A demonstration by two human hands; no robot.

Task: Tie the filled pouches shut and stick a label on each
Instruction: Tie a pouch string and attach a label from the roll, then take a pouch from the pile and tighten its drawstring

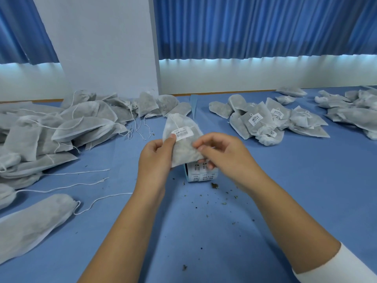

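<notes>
Thin white fabric is what I am dealing with: the pouch (183, 148) I am holding up over the middle of the surface (204, 231) is looking soft, light and floppy, with loose dried filling inside. I am judging that it will sag wherever it is unsupported, so it is best taken by its side edges or its gathered neck, not squeezed at the belly, where the thin cloth could shed more crumbs (214, 185). My hands are both on it. The left hand (156, 158) is gripping the left edge with its thumb lying on the left end of the label (182, 133), which is sitting across the upper half. The right hand (222, 154) is pinching the right edge between thumb and fingertips. A string (175, 123) is running down from the neck, but I am not making out whether a knot is tied there, nor whether the label is lying fully flat. Its print is reading as too small for me. My left fingers are hiding behind the cloth, and the box of labels (201, 174) is showing only partly under my hands. The left heap (61, 127), showing loose strings and no stickers, is running off the picture's edge, while the right heap (263, 121) is showing stickers on several pouches.
</notes>
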